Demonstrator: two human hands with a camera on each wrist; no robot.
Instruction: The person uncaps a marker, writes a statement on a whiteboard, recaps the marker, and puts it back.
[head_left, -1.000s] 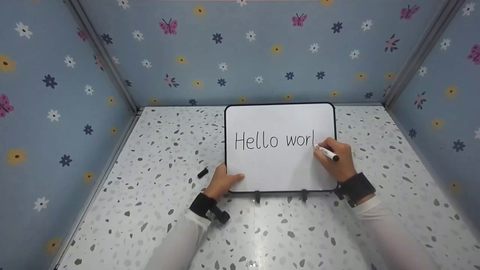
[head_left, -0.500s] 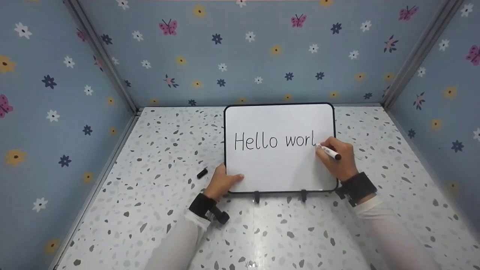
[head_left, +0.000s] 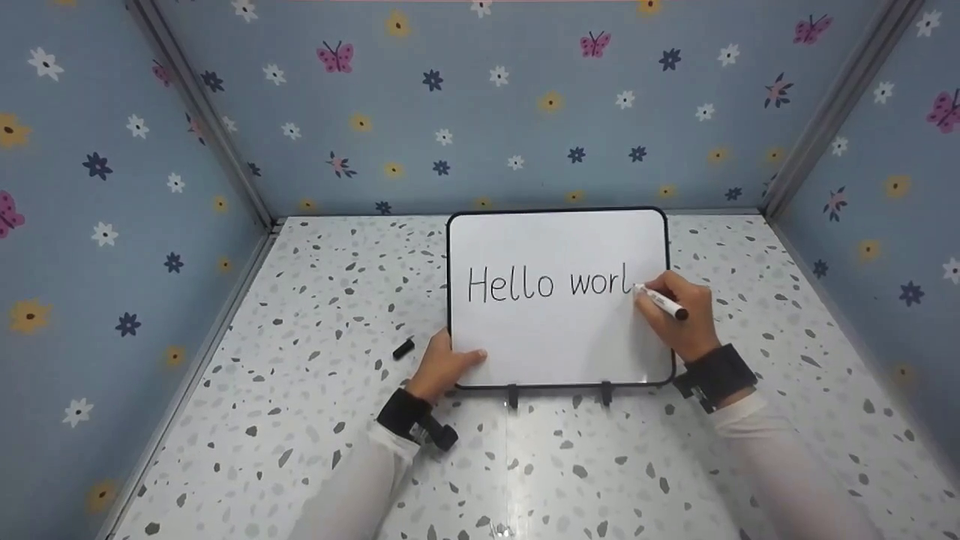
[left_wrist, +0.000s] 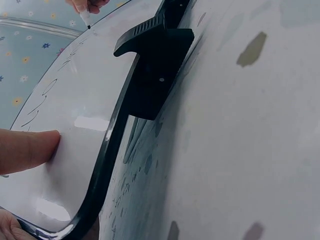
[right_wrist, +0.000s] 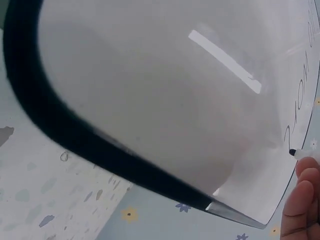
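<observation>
Pinching the marker (head_left: 664,303) in our R hand (head_left: 690,315) beside the lettering (head_left: 551,285), we grip the whiteboard (head_left: 555,345) at its lower-L edge w/ our L hand (head_left: 444,366); if that loosens, the whiteboard'd prob. shift, skewing strokes.

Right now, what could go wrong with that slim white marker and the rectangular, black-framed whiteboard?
The right hand holds the marker near the right edge of the whiteboard, so further letters might get cramped.
If the left hand loses its grip, the whiteboard could shift mid-stroke.
The small black cylindrical cap lies loose beside the left hand; a nudge might roll it away.
</observation>
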